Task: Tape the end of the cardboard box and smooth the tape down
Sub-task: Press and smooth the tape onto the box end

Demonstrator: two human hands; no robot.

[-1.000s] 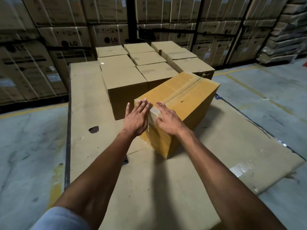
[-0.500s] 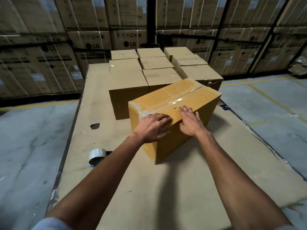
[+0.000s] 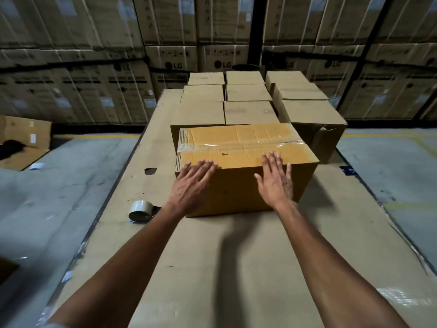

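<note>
A yellow-brown cardboard box (image 3: pixel 241 147) lies on the cardboard-covered work surface (image 3: pixel 236 268), its long side facing me. Clear tape (image 3: pixel 236 144) runs along its top seam and wraps over the left end. My left hand (image 3: pixel 189 188) lies flat with fingers spread on the near left top edge and front face. Flat against the near right front face is my right hand (image 3: pixel 275 181), its fingertips on the top edge. A roll of clear tape (image 3: pixel 141 210) lies on the surface, left of the box.
Several closed brown boxes (image 3: pixel 248 100) stand packed behind the yellow one. Tall stacked cartons (image 3: pixel 170 53) line the back wall. An opened flat carton (image 3: pixel 21 143) lies on the concrete floor at left. A hole (image 3: pixel 150 171) shows in the surface cardboard.
The box has turned from corner-on to long side facing me. Both hands moved from its end to its near edge and opened flat. The view shifted, bringing the tape roll into sight.
</note>
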